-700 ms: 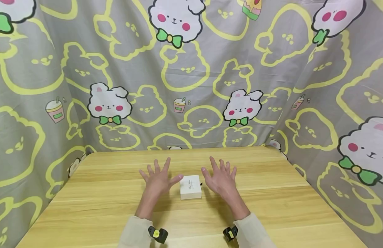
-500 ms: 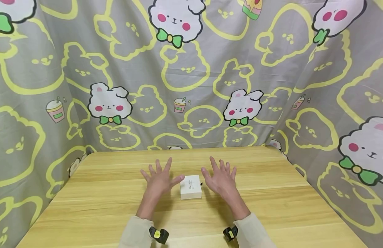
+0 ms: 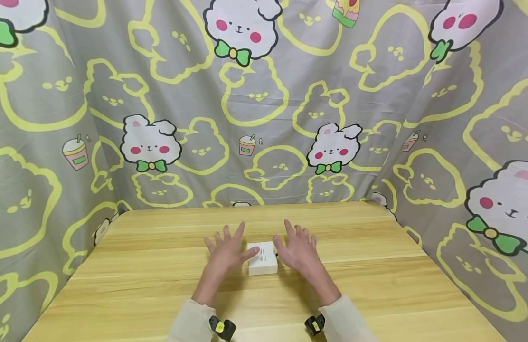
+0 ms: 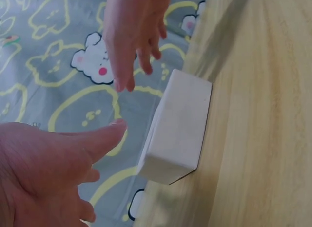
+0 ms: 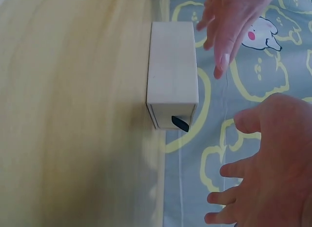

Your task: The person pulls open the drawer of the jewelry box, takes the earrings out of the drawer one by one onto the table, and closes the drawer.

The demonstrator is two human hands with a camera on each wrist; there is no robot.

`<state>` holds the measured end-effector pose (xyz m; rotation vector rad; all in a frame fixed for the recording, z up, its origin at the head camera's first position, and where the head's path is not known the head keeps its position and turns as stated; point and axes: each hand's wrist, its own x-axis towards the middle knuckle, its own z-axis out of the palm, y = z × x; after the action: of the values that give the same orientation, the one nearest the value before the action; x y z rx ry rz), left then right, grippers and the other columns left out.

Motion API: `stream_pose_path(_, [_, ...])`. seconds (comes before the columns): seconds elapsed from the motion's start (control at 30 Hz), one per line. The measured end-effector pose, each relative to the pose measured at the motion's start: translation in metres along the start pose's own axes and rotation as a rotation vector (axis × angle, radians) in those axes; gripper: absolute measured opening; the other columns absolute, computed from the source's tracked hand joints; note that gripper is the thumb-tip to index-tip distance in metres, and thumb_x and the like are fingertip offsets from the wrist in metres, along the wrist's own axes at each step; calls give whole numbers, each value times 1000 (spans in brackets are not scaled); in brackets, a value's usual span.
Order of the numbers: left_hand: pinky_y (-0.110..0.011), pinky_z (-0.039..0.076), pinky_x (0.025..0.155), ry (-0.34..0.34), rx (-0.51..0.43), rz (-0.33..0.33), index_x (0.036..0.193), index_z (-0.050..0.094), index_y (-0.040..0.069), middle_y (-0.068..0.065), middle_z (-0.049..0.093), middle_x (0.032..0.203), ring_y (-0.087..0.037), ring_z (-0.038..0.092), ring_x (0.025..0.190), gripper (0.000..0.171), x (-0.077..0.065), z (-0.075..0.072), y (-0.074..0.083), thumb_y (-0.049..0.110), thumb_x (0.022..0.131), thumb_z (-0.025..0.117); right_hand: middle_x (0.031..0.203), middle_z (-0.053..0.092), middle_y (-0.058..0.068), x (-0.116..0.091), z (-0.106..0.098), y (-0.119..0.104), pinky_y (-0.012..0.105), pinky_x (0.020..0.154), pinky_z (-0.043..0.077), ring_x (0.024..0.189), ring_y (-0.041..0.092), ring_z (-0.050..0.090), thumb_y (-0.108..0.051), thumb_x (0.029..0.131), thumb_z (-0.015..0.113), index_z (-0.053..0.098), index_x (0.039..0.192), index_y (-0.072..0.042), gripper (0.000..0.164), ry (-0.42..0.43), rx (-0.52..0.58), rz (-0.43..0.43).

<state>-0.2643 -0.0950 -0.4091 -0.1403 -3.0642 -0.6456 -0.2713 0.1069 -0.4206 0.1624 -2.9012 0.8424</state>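
The bare left hand (image 3: 227,254) and bare right hand (image 3: 300,251) hang above the tabletop with fingers spread and mostly straight, gripping nothing; they flank the work from both sides, and though the left thumb overlaps it in the head view, the wrist views show a gap. Between and below them sits the small white rectangular box with dark lettering (image 3: 264,266), unheld and steady because it lies flat on a broad face, its small dark tab (image 5: 180,123) protruding toward the right hand. The pale yellow wood-grain tabletop (image 3: 375,266) bears its weight, backed by a grey cartoon-print fabric curtain (image 3: 285,114).
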Motion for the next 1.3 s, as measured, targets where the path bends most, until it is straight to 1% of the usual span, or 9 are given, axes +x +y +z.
stream_pose_path(0.13, [-82, 7, 111, -30, -15, 17, 161, 28, 16, -39, 30, 156, -66, 26, 140, 89, 0, 3, 3, 57, 93, 66, 156, 35, 33, -1, 2, -3, 68, 120, 13, 146, 53, 28, -46, 103, 47, 30, 159, -6, 71, -19, 21, -2])
stream_pose_path(0.3, [-79, 12, 113, -76, -85, 45, 160, 29, 11, -37, 36, 154, -63, 28, 142, 84, 0, 6, 7, 51, 96, 65, 155, 38, 33, -1, 4, -4, 65, 120, 20, 144, 53, 32, -41, 103, 49, 31, 158, -2, 69, -54, 32, 2])
stream_pose_path(0.47, [-73, 17, 116, -105, -167, 60, 160, 28, 7, -38, 35, 154, -61, 26, 144, 82, -1, 7, 8, 44, 98, 66, 154, 38, 34, -1, 7, -4, 66, 117, 27, 142, 56, 34, -36, 103, 50, 32, 157, 0, 67, -86, 31, 11])
stream_pose_path(0.6, [-70, 26, 115, -128, -216, 67, 159, 27, 3, -39, 35, 153, -59, 29, 143, 81, -1, 7, 9, 40, 99, 65, 154, 38, 34, -1, 8, -3, 66, 114, 31, 140, 57, 37, -34, 104, 51, 29, 158, 0, 67, -113, 42, 15])
stream_pose_path(0.7, [-68, 32, 113, -147, -229, 68, 159, 28, 1, -37, 37, 153, -56, 34, 142, 79, -1, 8, 10, 39, 100, 65, 153, 41, 33, -2, 8, -4, 63, 112, 37, 138, 52, 43, -32, 104, 54, 27, 158, 2, 69, -142, 63, 7])
stream_pose_path(0.8, [-66, 34, 113, -156, -225, 66, 158, 31, 1, -34, 41, 152, -52, 37, 143, 77, -1, 8, 10, 39, 100, 64, 150, 46, 32, -2, 7, -4, 59, 111, 41, 135, 47, 49, -32, 102, 61, 25, 157, 5, 75, -173, 66, -5])
stream_pose_path(0.97, [-63, 38, 112, -157, -231, 65, 157, 33, 1, -30, 48, 150, -49, 46, 138, 75, -2, 9, 11, 39, 100, 64, 141, 55, 32, -3, 5, -5, 56, 104, 49, 123, 44, 61, -36, 99, 66, 25, 157, 5, 82, -201, 43, 1])
stream_pose_path(1.13, [-61, 41, 110, -158, -237, 71, 156, 34, -1, -30, 52, 146, -48, 51, 133, 75, -2, 9, 10, 38, 100, 65, 138, 56, 33, -3, 5, -7, 56, 102, 50, 121, 45, 62, -35, 99, 66, 27, 156, 6, 81, -206, 44, 9])
stream_pose_path(1.3, [-60, 42, 109, -145, -237, 83, 153, 37, -4, -31, 55, 142, -48, 52, 132, 73, -1, 10, 10, 34, 99, 66, 132, 60, 33, -4, 5, -7, 56, 101, 51, 120, 46, 62, -29, 99, 65, 36, 149, 11, 71, -206, 44, -14])
